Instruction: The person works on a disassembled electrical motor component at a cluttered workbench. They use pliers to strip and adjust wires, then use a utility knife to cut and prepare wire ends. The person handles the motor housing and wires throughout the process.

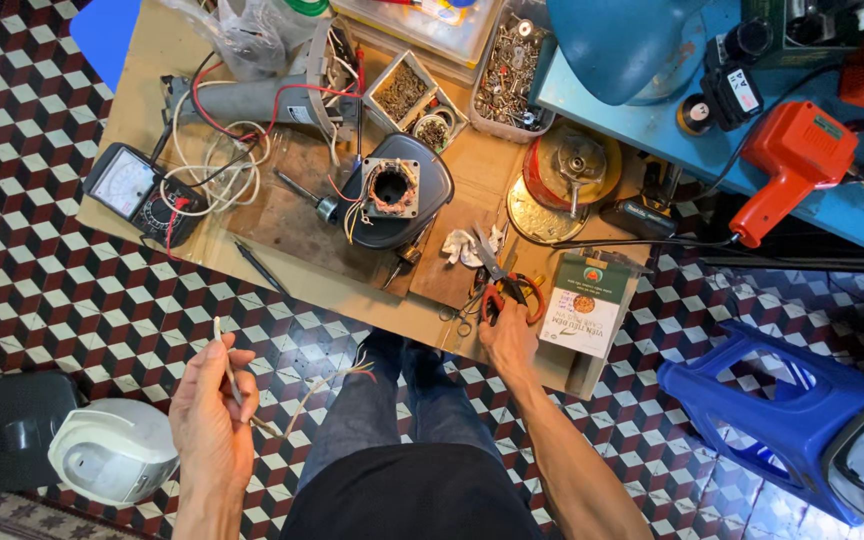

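My left hand (pixel 210 410) is raised over the tiled floor and holds a thin pale cable (pixel 232 375) whose frayed coloured wire ends (pixel 357 368) hang toward my knee. My right hand (pixel 508 335) reaches to the front edge of the low wooden table (pixel 282 270) and grips the red-handled scissors (pixel 504 285), blades pointing away from me. A dark motor housing with copper windings (pixel 395 190) lies in the middle of the table, with a loose rotor shaft (pixel 307 195) to its left.
An analog multimeter (pixel 137 190) with red and white leads sits at the table's left. Trays of screws (pixel 512 70), a small box (pixel 584 305), a brass-coloured disc (pixel 552 215), an orange heat gun (pixel 792 160), a blue stool (pixel 782 410) and a white housing (pixel 112 450) surround me.
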